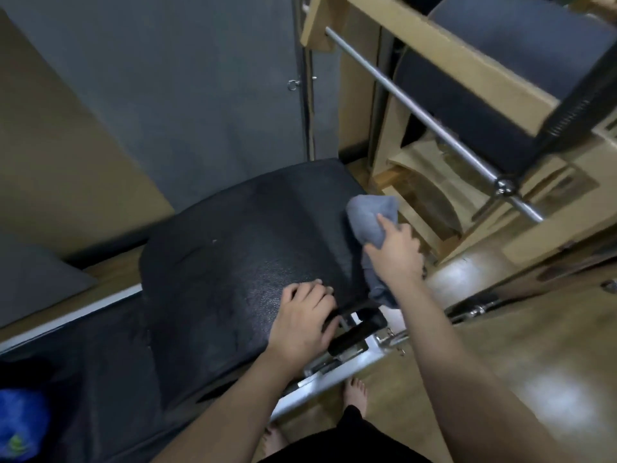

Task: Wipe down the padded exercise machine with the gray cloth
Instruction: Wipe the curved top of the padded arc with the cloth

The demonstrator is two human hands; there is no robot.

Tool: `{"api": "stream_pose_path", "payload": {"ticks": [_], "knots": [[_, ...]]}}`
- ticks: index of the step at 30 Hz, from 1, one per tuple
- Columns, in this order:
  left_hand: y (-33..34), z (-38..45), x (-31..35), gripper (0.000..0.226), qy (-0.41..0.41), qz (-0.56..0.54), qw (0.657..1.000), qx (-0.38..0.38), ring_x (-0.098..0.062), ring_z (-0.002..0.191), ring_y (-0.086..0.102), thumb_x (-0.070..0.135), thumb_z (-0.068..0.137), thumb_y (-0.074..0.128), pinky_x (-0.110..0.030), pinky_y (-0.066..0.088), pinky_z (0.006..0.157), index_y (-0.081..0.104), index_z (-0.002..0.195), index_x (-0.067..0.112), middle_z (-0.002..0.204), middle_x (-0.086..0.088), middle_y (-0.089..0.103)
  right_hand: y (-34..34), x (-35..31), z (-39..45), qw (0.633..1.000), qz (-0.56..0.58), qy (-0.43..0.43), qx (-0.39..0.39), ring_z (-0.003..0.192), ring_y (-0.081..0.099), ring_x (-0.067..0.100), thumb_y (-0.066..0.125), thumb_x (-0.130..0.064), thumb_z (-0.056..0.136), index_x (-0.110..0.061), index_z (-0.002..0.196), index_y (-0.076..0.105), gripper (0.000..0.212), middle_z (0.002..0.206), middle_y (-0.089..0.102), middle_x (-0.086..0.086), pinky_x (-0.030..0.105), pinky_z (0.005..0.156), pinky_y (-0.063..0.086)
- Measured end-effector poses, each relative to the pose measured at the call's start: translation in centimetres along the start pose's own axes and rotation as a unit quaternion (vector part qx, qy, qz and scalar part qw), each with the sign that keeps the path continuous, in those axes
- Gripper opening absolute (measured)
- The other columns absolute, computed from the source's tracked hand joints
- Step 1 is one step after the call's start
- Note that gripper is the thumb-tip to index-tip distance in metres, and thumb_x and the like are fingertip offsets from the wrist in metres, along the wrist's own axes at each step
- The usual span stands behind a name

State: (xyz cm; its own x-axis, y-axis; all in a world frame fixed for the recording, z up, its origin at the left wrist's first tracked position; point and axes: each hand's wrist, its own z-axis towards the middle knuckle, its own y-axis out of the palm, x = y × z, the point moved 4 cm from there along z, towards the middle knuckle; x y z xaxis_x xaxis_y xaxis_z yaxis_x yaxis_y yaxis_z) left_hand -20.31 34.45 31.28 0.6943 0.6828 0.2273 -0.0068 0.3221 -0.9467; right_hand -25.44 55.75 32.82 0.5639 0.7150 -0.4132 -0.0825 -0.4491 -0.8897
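The padded exercise machine has a black textured pad on a white metal frame. My right hand is shut on the gray cloth at the pad's right edge, with the cloth bunched above my fingers and a tail hanging down past the wrist. On the pad's near right corner my left hand rests palm down, its fingers curled over the edge by a black bracket.
A wooden apparatus with a steel bar and dark cushions stands to the right, close to the pad. A gray wall panel rises behind. Wooden floor lies at right, my bare feet below. A blue object sits bottom left.
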Motion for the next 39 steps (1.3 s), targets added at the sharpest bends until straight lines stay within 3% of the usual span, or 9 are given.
{"api": "stream_pose_path", "payload": {"ticks": [5,9,14,21,26,30,34,36,39], "knots": [[0.1,0.1,0.3,0.024,0.004,0.000,1.000,-0.015,-0.022,0.114,0.055,0.043,0.088,0.060,-0.039,0.035,0.094,0.059,0.099,0.022,0.113,0.004,0.063,0.1,-1.4,2.1,0.999,-0.011,0.044,0.007,0.129,0.037,0.044,0.058,-0.039,0.091,-0.038,0.152,0.031,0.067,0.146,0.034,0.015,0.057,0.101,0.035],[0.4,0.4,0.5,0.025,0.004,0.010,1.000,0.002,-0.023,0.108,0.055,0.042,0.086,0.060,-0.041,0.036,0.095,0.058,0.097,0.020,0.107,0.001,0.062,1.3,-5.6,-1.0,0.993,-0.040,-0.115,-0.009,0.120,0.039,0.039,0.059,-0.041,0.090,-0.039,0.152,0.029,0.069,0.140,0.033,0.010,0.053,0.097,0.039],[0.2,0.4,0.6,0.020,-0.001,-0.006,0.999,0.045,-0.025,0.094,0.052,0.037,0.085,0.062,-0.040,0.039,0.091,0.057,0.090,0.017,0.095,-0.003,0.058,2.7,-7.8,-3.4,0.949,-0.045,-0.303,-0.078,0.113,0.043,0.031,0.063,-0.040,0.085,-0.046,0.149,0.035,0.070,0.135,0.040,0.002,0.045,0.094,0.040],[0.1,0.5,-0.2,0.046,-0.108,-0.039,0.993,0.036,-0.025,0.131,0.049,0.049,0.084,0.063,-0.043,0.037,0.105,0.063,0.117,0.017,0.132,-0.002,0.059,1.3,-5.8,4.5,0.994,-0.012,-0.106,-0.015,0.123,0.042,0.039,0.057,-0.041,0.092,-0.043,0.151,0.028,0.066,0.142,0.037,0.009,0.052,0.101,0.038],[0.0,1.4,-0.7,0.065,-0.239,-0.051,0.970,0.011,-0.022,0.145,0.033,0.065,0.090,0.049,-0.037,0.018,0.115,0.054,0.136,0.020,0.150,0.001,0.046,0.8,-6.5,7.9,0.999,0.009,0.047,-0.011,0.133,0.034,0.043,0.055,-0.040,0.093,-0.040,0.153,0.027,0.066,0.152,0.031,0.013,0.056,0.106,0.031],[0.5,1.8,-0.5,0.060,-0.247,-0.017,0.969,0.002,-0.023,0.140,0.042,0.063,0.087,0.053,-0.039,0.026,0.111,0.059,0.130,0.021,0.143,0.000,0.054,2.3,-10.8,4.3,0.993,-0.055,-0.107,0.010,0.124,0.039,0.038,0.062,-0.042,0.088,-0.039,0.150,0.031,0.069,0.144,0.034,0.011,0.053,0.099,0.038],[0.5,1.9,-0.5,0.054,-0.239,0.000,0.971,0.013,-0.024,0.137,0.044,0.060,0.086,0.055,-0.041,0.031,0.107,0.061,0.125,0.022,0.138,0.001,0.057,4.0,-14.1,1.0,0.938,-0.093,-0.330,-0.046,0.116,0.042,0.033,0.064,-0.040,0.085,-0.041,0.151,0.033,0.073,0.138,0.039,0.007,0.047,0.093,0.039],[0.5,2.0,-0.6,0.055,-0.236,0.007,0.972,0.009,-0.025,0.137,0.045,0.059,0.086,0.055,-0.041,0.030,0.107,0.061,0.126,0.021,0.139,0.000,0.057,3.9,-14.3,1.9,0.933,-0.081,-0.345,-0.060,0.115,0.043,0.032,0.062,-0.039,0.086,-0.042,0.151,0.032,0.071,0.137,0.040,0.005,0.046,0.093,0.039],[0.5,1.8,-0.6,0.058,-0.238,0.014,0.971,-0.002,-0.025,0.138,0.045,0.059,0.087,0.055,-0.041,0.029,0.108,0.061,0.129,0.020,0.140,-0.001,0.057,3.6,-13.3,5.6,0.965,-0.047,-0.255,-0.042,0.117,0.044,0.032,0.061,-0.040,0.088,-0.045,0.150,0.031,0.069,0.138,0.039,0.005,0.048,0.096,0.040]]}}
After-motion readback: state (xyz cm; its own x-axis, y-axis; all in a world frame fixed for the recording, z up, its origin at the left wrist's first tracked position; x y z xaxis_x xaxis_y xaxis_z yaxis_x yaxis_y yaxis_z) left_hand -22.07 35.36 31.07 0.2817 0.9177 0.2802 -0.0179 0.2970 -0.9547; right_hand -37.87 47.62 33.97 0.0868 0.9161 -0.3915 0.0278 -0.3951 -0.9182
